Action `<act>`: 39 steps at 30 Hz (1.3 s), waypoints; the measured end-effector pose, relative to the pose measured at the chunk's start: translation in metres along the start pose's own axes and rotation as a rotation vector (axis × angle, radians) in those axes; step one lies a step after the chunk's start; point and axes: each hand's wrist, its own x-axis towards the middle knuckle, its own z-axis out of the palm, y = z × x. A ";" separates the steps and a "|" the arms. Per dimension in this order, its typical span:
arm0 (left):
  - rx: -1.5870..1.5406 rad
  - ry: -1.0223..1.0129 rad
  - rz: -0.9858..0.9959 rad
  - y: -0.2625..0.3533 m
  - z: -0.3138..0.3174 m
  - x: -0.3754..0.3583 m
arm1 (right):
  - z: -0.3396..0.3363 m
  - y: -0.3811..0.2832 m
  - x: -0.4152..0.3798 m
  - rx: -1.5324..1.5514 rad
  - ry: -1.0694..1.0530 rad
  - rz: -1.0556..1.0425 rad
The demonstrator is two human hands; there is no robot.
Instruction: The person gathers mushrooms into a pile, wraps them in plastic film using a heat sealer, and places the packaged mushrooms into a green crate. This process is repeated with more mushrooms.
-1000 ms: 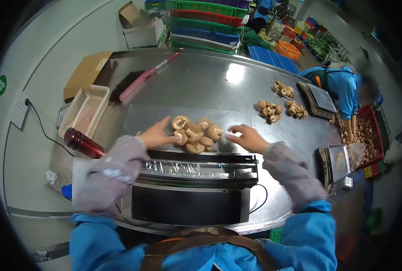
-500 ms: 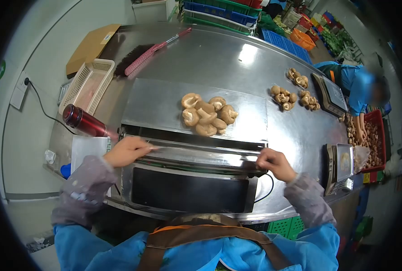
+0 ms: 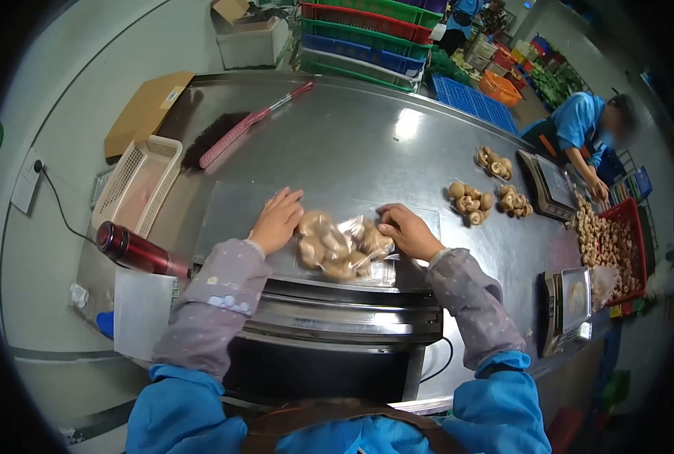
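1. Head view: the steel tabletop [image 3: 344, 136] fills the middle, with mushroom clusters [image 3: 469, 204] set apart toward its right side
2. A low black-and-steel machine [image 3: 344, 321] sits at the near edge; half a second ago both hands were at it, and now both have moved up to the mushrooms beyond
3. The mushroom bundle [image 3: 323, 246] lies just past that machine, between the hands; clear film [image 3: 354, 227] now glints over it where none showed before, so the work seems to have shifted to handling covered mushrooms
4. The hands stand apart, one on each side: the left hand [image 3: 278, 221] is open, fingers stretched along the bundle's left side; the right hand [image 3: 410, 231] curls at its right edge, but I cannot tell whether it grips the film
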 end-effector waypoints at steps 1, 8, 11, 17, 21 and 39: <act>-0.136 -0.143 -0.032 -0.001 -0.007 -0.002 | -0.004 -0.004 0.001 0.003 0.000 0.010; -1.234 -0.899 -1.145 0.046 -0.074 0.019 | -0.024 -0.019 -0.006 0.650 -0.522 0.977; -1.122 -0.934 -1.272 0.064 -0.083 0.003 | -0.029 -0.060 -0.034 0.630 -0.623 0.989; -1.069 -1.141 -1.238 0.123 -0.123 -0.084 | -0.011 -0.105 -0.124 0.492 -0.787 0.688; -0.777 -1.116 -1.306 0.133 -0.104 -0.149 | 0.021 -0.110 -0.159 0.312 -0.856 0.740; -0.324 0.329 -1.020 0.171 -0.079 -0.238 | 0.091 -0.129 -0.269 1.211 0.566 0.964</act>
